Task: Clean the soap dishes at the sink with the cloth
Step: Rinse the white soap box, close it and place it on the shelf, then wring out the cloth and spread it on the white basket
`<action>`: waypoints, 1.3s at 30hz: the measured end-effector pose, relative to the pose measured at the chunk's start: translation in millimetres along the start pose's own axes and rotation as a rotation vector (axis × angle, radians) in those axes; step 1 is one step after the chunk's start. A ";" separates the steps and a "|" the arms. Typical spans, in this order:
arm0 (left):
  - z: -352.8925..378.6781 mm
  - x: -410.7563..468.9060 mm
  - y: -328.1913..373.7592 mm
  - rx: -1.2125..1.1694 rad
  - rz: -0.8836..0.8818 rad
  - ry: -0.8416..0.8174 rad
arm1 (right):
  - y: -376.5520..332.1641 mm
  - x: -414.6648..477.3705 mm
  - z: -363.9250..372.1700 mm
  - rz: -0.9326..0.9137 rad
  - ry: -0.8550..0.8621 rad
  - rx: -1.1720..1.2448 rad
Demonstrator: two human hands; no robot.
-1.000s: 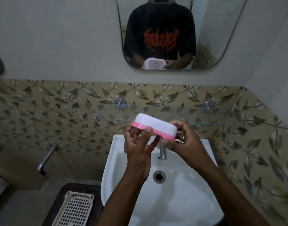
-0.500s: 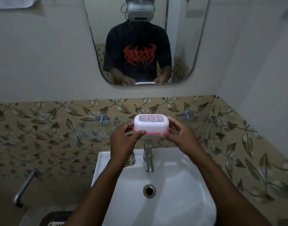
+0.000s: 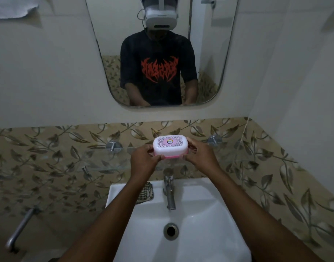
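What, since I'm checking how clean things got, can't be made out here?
Head view:
- soap dish inside: hidden by its closed lid.
- Its base: covered by left hand and right hand, so contact with the glass shelf is unclear.
- cloth on the sink rim: partly behind the left forearm.
- Top left, white fabric: cut off by the frame edge.

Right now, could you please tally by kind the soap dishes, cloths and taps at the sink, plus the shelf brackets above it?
Soap dish: 1
Cloth: 1
Tap: 1
Shelf brackets: 2
Total: 5
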State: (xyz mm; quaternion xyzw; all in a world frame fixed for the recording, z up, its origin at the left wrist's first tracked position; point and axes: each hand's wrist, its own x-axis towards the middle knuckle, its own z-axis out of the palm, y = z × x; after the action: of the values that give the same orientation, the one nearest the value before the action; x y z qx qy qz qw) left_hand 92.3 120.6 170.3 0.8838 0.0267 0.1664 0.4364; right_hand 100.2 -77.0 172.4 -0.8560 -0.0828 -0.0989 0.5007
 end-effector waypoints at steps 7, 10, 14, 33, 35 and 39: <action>7.9 2.3 -10.2 0.026 -0.006 -0.013 | 6.1 2.9 2.6 -0.005 -0.018 -0.054; 9.5 2.5 -11.7 0.046 -0.008 -0.015 | 9.0 4.3 6.0 -0.004 -0.014 -0.082; 10.7 4.2 -13.6 0.085 -0.047 -0.024 | 12.4 5.8 8.4 0.020 -0.022 -0.101; -17.7 -122.3 -143.3 -0.108 -0.548 0.127 | 9.3 -98.0 116.3 -0.112 0.077 0.005; -10.7 -119.7 -159.0 -0.128 -0.617 0.127 | 21.2 -94.7 140.6 -0.054 0.005 0.011; 3.0 -100.2 -176.9 -0.074 -0.675 0.132 | 50.2 -75.9 185.6 0.200 -0.062 0.006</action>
State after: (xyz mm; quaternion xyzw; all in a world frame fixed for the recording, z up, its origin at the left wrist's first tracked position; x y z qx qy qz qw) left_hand 16.2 208.4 3.5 0.7960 0.3400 0.0704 0.4958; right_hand 55.0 57.6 22.2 -0.8611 -0.0130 -0.0216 0.5078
